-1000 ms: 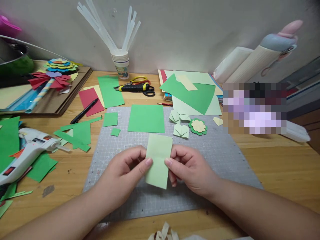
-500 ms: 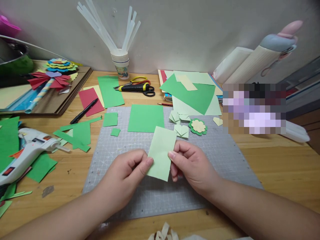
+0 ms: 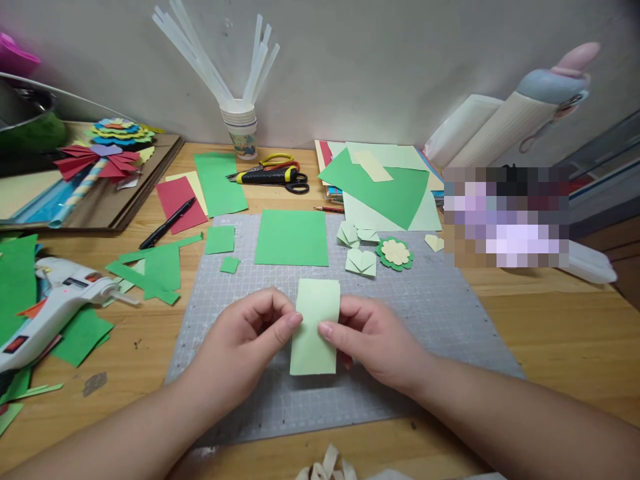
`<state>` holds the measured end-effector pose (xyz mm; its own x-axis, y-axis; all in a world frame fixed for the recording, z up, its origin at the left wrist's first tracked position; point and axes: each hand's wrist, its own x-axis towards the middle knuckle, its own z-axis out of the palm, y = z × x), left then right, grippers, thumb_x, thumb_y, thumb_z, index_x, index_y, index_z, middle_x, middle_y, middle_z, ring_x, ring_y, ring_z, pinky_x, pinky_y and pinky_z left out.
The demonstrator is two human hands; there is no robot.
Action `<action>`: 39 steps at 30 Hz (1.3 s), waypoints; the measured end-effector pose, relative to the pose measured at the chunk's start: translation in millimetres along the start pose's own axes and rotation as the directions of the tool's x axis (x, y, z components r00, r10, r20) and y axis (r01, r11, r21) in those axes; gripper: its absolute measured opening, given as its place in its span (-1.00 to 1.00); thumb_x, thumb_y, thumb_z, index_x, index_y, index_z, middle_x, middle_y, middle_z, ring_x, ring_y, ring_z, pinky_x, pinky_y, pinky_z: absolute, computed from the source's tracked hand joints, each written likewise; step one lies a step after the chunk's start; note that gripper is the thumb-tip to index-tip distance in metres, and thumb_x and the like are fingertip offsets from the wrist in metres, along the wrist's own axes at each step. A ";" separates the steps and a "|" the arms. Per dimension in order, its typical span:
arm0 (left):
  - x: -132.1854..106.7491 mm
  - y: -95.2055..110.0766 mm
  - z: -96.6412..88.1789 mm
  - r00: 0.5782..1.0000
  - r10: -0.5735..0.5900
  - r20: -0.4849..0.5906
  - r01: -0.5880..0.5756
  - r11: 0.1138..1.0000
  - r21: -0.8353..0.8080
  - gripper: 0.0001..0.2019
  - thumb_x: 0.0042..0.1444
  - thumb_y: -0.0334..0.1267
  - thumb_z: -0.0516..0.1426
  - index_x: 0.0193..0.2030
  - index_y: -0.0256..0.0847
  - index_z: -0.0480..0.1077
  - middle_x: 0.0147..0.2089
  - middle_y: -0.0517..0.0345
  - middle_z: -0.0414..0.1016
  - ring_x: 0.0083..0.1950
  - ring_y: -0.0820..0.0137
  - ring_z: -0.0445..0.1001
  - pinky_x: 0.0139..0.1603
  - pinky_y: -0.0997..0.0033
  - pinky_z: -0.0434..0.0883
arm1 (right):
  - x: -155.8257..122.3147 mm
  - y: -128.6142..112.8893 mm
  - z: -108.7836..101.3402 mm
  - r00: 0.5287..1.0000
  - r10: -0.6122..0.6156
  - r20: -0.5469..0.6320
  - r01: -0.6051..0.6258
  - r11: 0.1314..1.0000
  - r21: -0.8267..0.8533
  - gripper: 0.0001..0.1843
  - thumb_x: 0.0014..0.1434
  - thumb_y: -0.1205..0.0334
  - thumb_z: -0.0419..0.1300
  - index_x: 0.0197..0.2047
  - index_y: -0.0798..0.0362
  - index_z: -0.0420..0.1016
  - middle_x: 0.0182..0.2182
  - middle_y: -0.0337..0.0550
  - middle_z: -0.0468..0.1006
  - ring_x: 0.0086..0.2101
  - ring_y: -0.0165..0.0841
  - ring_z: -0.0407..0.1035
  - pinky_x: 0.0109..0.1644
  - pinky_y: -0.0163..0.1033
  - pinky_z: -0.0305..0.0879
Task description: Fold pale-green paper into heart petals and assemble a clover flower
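A pale green rectangle of paper (image 3: 314,300) is held upright just above the grey cutting mat (image 3: 240,400). My left hand (image 3: 260,333) pinches its left edge between thumb and fingers. On the opposite side, my right hand (image 3: 373,337) grips it with the thumb on the front; the other fingers are mostly hidden behind. Beyond the paper lie a bright green square sheet (image 3: 291,237) and several folded pale green hearts (image 3: 361,262). Beside the hearts is a green flower with a cream centre (image 3: 395,253).
A hot glue gun (image 3: 65,300) and green scraps (image 3: 160,273) lie at left. At the back are a utility knife (image 3: 267,175), scissors (image 3: 299,183), a paper cup stack (image 3: 240,130) with white glue sticks, and a paper pile (image 3: 390,193). A black pen (image 3: 167,223) rests on red paper (image 3: 185,193).
The pale green paper has come slightly lower and nearer, turned from a slant to nearly straight. My right thumb has shifted left onto its front face.
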<state>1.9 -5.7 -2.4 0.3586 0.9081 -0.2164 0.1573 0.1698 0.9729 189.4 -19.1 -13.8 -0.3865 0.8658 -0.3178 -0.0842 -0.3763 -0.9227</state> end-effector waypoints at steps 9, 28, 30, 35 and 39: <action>-5.1 -4.4 1.7 0.977 0.212 -0.012 -0.203 0.950 0.239 -0.55 0.16 -0.37 0.10 0.15 0.17 0.23 0.06 0.20 0.33 -0.08 0.39 0.35 -0.13 0.38 0.35 | -1.9 0.6 -0.9 1.000 0.016 -0.001 -0.016 1.000 0.024 -0.70 0.02 0.07 0.34 -0.33 0.13 0.45 -0.45 -0.25 0.46 -0.48 -0.47 0.32 -0.39 -0.33 0.30; -5.3 -1.0 -10.2 0.899 0.429 0.087 -0.417 0.778 0.470 -0.43 0.16 -0.46 0.09 0.25 0.12 0.11 0.02 0.19 0.40 0.07 0.35 0.31 0.10 0.30 0.25 | 2.0 -2.7 -6.1 0.995 0.090 0.042 -0.093 0.991 0.091 -0.51 -0.14 -0.14 0.40 -0.48 0.10 0.35 -0.56 -0.30 0.41 -0.56 -0.50 0.24 -0.52 -0.38 0.12; -3.8 0.8 -11.2 0.881 0.461 0.105 -0.444 0.728 0.523 -0.47 0.14 -0.49 0.09 0.21 0.07 0.18 -0.05 0.19 0.43 0.01 0.33 0.34 0.05 0.28 0.26 | 3.4 -1.4 -8.3 0.997 0.077 -0.030 -0.071 0.984 0.165 -0.53 -0.09 -0.13 0.38 -0.43 0.10 0.37 -0.52 -0.28 0.45 -0.55 -0.49 0.27 -0.49 -0.37 0.17; -5.1 7.2 -10.8 0.858 0.472 0.202 -0.434 0.457 0.777 -0.68 0.05 -0.51 0.10 -0.16 0.02 0.46 -0.05 0.16 0.50 0.06 0.16 0.30 0.04 0.06 0.14 | 6.1 0.1 -11.3 0.995 0.050 -0.084 -0.026 0.962 0.271 -0.65 0.06 -0.04 0.32 -0.34 0.08 0.42 -0.48 -0.28 0.49 -0.52 -0.48 0.31 -0.43 -0.37 0.22; -10.1 8.6 -10.2 0.840 0.492 0.230 -0.426 0.334 0.841 -0.61 -0.08 -0.56 0.12 -0.19 0.03 0.48 0.12 0.18 0.45 0.23 0.04 0.16 0.15 -0.09 -0.01 | 8.6 1.5 -10.9 0.996 0.026 -0.088 -0.003 0.970 0.244 -0.69 0.09 0.01 0.30 -0.25 0.07 0.42 -0.40 -0.23 0.51 -0.43 -0.43 0.36 -0.34 -0.32 0.28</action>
<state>-9.8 -9.4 9.1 0.5903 0.7579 0.2779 0.6735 -0.6522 0.3479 196.0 -8.6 -20.2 -0.3064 0.8815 -0.3593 -0.3048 -0.4484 -0.8403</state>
